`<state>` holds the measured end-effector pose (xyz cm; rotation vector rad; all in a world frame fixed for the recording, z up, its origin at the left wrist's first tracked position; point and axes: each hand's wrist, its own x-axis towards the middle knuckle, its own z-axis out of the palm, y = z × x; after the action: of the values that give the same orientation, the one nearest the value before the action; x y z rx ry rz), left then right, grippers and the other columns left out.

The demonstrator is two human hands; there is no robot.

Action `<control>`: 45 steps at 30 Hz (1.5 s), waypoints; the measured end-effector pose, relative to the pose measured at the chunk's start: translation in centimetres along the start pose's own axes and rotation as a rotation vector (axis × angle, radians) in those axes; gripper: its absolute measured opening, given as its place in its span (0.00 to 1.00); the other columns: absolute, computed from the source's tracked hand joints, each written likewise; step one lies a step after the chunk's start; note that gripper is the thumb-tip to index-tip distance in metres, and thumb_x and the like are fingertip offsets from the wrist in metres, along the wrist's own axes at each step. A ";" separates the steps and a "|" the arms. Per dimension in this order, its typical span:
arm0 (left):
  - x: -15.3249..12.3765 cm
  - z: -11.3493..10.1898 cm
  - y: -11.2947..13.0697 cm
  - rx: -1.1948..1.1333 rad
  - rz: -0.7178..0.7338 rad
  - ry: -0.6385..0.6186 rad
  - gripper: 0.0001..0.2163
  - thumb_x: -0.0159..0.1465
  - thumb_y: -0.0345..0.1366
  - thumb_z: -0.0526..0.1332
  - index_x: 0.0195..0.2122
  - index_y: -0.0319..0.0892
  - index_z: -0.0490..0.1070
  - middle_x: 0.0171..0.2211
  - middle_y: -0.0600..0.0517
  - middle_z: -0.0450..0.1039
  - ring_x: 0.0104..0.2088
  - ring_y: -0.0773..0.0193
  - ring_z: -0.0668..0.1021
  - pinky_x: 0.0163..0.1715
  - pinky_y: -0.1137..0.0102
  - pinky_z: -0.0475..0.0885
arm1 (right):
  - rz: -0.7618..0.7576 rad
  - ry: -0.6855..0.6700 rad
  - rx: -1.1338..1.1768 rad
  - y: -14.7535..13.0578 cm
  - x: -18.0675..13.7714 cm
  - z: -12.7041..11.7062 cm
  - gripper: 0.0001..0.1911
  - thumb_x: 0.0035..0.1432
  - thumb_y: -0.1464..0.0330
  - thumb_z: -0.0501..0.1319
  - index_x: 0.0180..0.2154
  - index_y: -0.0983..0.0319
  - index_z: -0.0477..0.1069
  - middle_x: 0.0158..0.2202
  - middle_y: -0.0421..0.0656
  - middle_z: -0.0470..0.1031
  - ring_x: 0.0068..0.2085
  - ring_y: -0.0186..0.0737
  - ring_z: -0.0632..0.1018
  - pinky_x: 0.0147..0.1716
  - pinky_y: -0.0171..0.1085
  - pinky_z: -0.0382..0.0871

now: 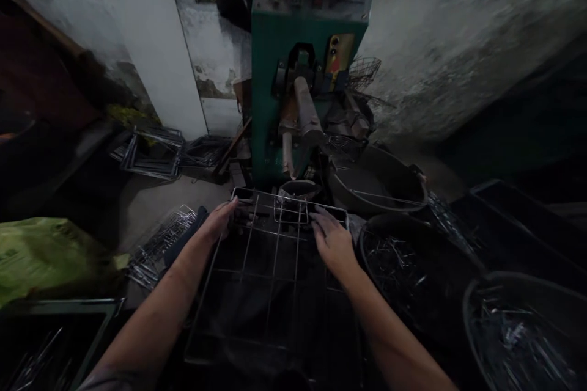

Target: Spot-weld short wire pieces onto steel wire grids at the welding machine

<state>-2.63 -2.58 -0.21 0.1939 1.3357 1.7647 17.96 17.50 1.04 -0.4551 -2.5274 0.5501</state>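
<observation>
A rectangular wire rack point(270, 256) of thin metal rods lies flat in front of me, its far end near a green machine point(302, 73). My left hand point(224, 220) grips the rack's far left edge, fingers curled round the wire. My right hand point(332, 241) rests on the rack's far right part, fingers pressed down on the wires. A small wire loop piece point(291, 211) sits at the rack's far end between my hands. The machine's metal arm point(305, 113) juts out just above that end.
Dark round tubs point(380, 180) point(413, 269) point(523, 330) holding small metal parts stand to the right. Stacked wire racks point(158, 244) lie on the floor at left, more frames point(151, 149) by the wall. A green bag point(46, 253) sits at far left.
</observation>
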 end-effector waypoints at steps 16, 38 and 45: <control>-0.9 -0.7 0.2 0.016 0.049 -0.005 0.19 0.63 0.47 0.54 0.45 0.35 0.68 0.30 0.42 0.77 0.23 0.60 0.78 0.15 0.74 0.67 | 0.535 -0.370 0.096 -2.3 3.5 1.8 0.12 0.57 0.69 0.53 0.25 0.64 0.71 0.24 0.42 0.72 0.28 0.35 0.72 0.26 0.30 0.58; -1.4 -0.3 0.6 0.005 0.061 0.033 0.16 0.59 0.47 0.59 0.37 0.37 0.69 0.25 0.47 0.76 0.22 0.60 0.78 0.14 0.73 0.67 | 0.454 -0.313 -0.094 -3.7 3.2 1.9 0.11 0.62 0.72 0.50 0.32 0.64 0.70 0.30 0.45 0.73 0.34 0.37 0.72 0.31 0.31 0.57; -1.5 -0.6 0.4 -0.001 0.056 0.048 0.15 0.62 0.45 0.56 0.38 0.37 0.70 0.27 0.45 0.77 0.24 0.60 0.78 0.15 0.74 0.67 | 0.480 -0.302 -0.165 -4.4 2.8 2.4 0.11 0.63 0.71 0.48 0.35 0.64 0.68 0.31 0.46 0.74 0.33 0.39 0.74 0.29 0.33 0.56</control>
<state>-2.32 -4.07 0.40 0.1910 1.3757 1.8269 13.52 14.13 2.36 -1.1342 -2.7661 0.6219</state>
